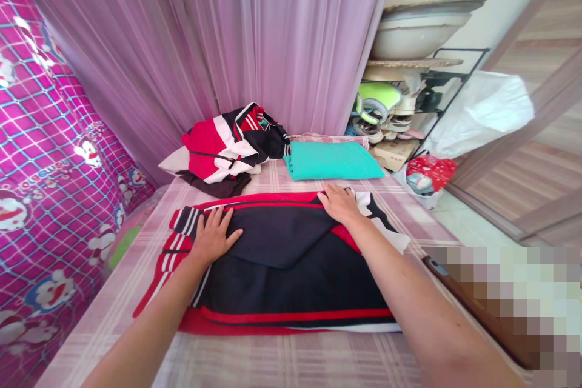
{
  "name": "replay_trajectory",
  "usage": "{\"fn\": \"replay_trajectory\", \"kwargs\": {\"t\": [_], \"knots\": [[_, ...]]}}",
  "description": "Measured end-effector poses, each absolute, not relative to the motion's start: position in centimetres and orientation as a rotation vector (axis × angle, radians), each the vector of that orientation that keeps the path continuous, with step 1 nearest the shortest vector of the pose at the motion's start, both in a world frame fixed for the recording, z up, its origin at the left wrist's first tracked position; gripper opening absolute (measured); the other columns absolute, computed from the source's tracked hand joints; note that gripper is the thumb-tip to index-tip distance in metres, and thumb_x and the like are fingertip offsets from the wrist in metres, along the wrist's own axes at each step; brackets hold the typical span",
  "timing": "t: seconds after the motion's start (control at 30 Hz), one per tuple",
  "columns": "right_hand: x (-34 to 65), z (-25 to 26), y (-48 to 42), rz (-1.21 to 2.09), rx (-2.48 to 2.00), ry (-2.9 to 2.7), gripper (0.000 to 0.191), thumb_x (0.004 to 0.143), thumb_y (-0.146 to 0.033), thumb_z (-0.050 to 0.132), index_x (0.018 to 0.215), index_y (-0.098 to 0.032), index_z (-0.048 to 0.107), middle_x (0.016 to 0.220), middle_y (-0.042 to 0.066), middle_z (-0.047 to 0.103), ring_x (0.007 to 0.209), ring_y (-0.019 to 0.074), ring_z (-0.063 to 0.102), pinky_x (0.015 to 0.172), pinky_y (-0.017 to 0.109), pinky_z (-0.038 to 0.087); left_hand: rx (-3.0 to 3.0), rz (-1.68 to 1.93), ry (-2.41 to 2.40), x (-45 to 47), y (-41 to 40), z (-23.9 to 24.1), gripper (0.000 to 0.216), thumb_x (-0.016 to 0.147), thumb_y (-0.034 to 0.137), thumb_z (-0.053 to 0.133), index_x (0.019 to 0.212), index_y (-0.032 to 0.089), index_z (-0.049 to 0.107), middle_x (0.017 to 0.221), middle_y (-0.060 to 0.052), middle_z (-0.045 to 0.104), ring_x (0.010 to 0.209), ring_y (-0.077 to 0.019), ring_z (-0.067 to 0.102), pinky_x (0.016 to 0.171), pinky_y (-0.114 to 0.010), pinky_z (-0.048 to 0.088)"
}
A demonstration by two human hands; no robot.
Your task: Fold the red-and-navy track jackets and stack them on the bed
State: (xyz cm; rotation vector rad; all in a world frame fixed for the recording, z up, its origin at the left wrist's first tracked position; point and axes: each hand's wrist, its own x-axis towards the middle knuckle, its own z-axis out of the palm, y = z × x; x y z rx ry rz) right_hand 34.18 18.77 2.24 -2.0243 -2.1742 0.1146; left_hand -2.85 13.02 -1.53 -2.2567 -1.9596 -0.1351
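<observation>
A dark navy jacket (pixel 291 285) with red and white trim lies flat on the checked cloth, one sleeve (pixel 277 233) folded across its upper part. My left hand (pixel 213 235) rests on it near the striped cuff, fingers spread. On the far edge, by the white and black collar end, my right hand (pixel 337 201) lies with its fingers stretched out flat. Beyond it is a folded turquoise cloth (pixel 334 160). A crumpled heap of red, white and navy clothes (pixel 222 145) sits at the far left.
The checked tablecloth (pixel 254 364) covers the surface under the clothes. Purple curtains (pixel 282 42) hang behind it, and a pink cartoon-print fabric (pixel 54 194) hangs at left. On the right stand a shoe rack (pixel 439 112) with a basin (pixel 418 33) and a white plastic bag (pixel 486 109).
</observation>
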Motion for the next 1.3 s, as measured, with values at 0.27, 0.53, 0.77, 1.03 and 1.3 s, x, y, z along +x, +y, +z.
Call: {"fn": "replay_trajectory", "kwargs": {"t": [0.27,0.53,0.77,1.03,1.3], "knots": [[27.5,0.6,17.0,0.183,-1.823,-2.36,0.06,0.102,-0.054,0.028,0.153,-0.025,0.041,0.163,0.011,0.031,0.15,0.0296,0.025,0.119,0.061,0.015,-2.257,-0.13,-2.011,-2.1,12.3,-0.4,0.065,0.094,0.059,0.041,0.151,0.028,0.042,0.16,-0.014,0.037,0.147,-0.0363,0.033,0.115,-0.073,0.012],[28.4,-0.8,17.0,0.232,-1.927,-2.289,0.059,0.102,-0.052,0.03,0.153,-0.023,0.041,0.162,0.013,0.033,0.15,0.0288,0.026,0.118,0.059,0.019,-2.229,-0.224,-1.984,-3.2,12.4,0.6,0.063,0.095,0.054,0.044,0.148,0.022,0.046,0.159,-0.018,0.038,0.143,-0.0353,0.039,0.112,-0.063,0.032],[30.4,-1.6,16.4,0.039,-1.725,-2.169,0.031,0.095,-0.03,0.049,0.118,-0.02,0.068,0.146,0.014,0.055,0.133,0.0287,0.05,0.111,0.05,0.036,-2.168,-0.294,-2.003,-10.7,12.4,1.3,0.053,0.097,0.041,0.036,0.135,0.013,0.058,0.144,-0.019,0.055,0.132,-0.0318,0.052,0.109,-0.048,0.042],[30.8,-0.2,13.2,0.028,-1.547,-2.224,0.031,0.094,-0.029,0.049,0.115,-0.023,0.072,0.139,0.01,0.061,0.127,0.0262,0.055,0.108,0.045,0.042,-2.301,-0.324,-1.942,-9.0,9.1,3.0,0.04,0.092,0.045,0.045,0.113,0.021,0.071,0.127,-0.013,0.067,0.118,-0.0294,0.061,0.103,-0.045,0.045],[34.1,-0.5,8.9,-0.007,-1.548,-2.237,0.028,0.093,-0.029,0.051,0.103,-0.024,0.076,0.129,0.01,0.068,0.119,0.027,0.062,0.104,0.046,0.046,-2.359,0.022,-2.065,-5.3,3.8,5.1,0.04,0.088,0.058,0.054,0.098,0.025,0.074,0.101,-0.008,0.074,0.101,-0.0291,0.065,0.087,-0.042,0.044]]}}
